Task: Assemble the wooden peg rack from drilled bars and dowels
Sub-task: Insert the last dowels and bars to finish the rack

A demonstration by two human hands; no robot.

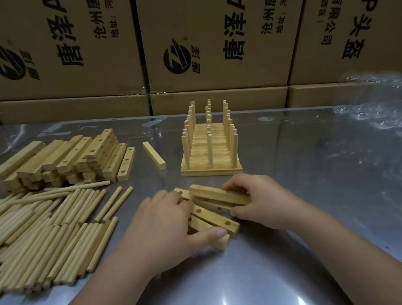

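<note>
Your left hand (167,221) and right hand (260,200) each pinch the drilled bars (213,215) lying between them, long axes running hand to hand. Dowels (41,235) lie outboard of the left hand, which is nearer.

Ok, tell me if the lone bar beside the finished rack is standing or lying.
Lying flat: the lone bar rests lengthwise on the table, touching neither the bar pile nor the rack.

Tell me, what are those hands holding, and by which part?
Both hold a small bunch of drilled bars: the left hand grips its left side, the right hand grips the right ends.
</note>
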